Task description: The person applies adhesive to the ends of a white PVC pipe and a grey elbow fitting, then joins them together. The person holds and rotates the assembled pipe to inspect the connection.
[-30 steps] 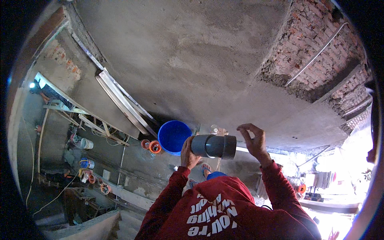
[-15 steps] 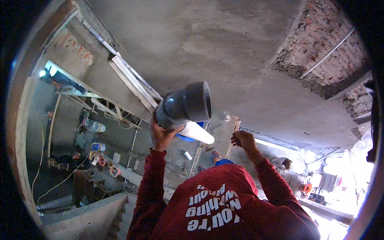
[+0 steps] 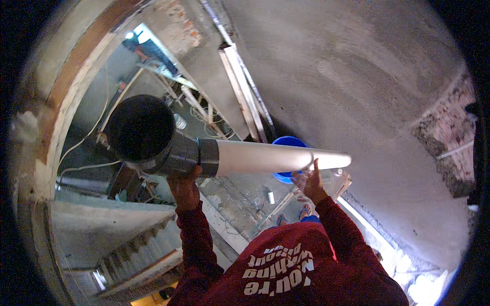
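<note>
A long white plastic pipe [image 3: 260, 157] with a wide dark grey pipe fitting [image 3: 186, 155] on its left end lies nearly level across the front of me. The fitting's round open mouth faces up toward me at the left. My left hand [image 3: 184, 187] is closed round the underside of the fitting, near where it meets the white pipe. Toward the pipe's far right end, my right hand [image 3: 311, 184] grips it from below, thumb up along its side; some of the fingers are blurred.
A blue tub [image 3: 287, 176] stands on the floor behind the pipe. Long boards [image 3: 239, 92] lean against the plastered wall [image 3: 337, 76]. A short white pipe piece [image 3: 271, 198] lies on the floor by my feet. Steps [image 3: 138, 255] are at the lower left.
The pipe has swung round so that its fitting is at the left and its white length points right. My right hand has come onto the white pipe. The view has turned left.
</note>
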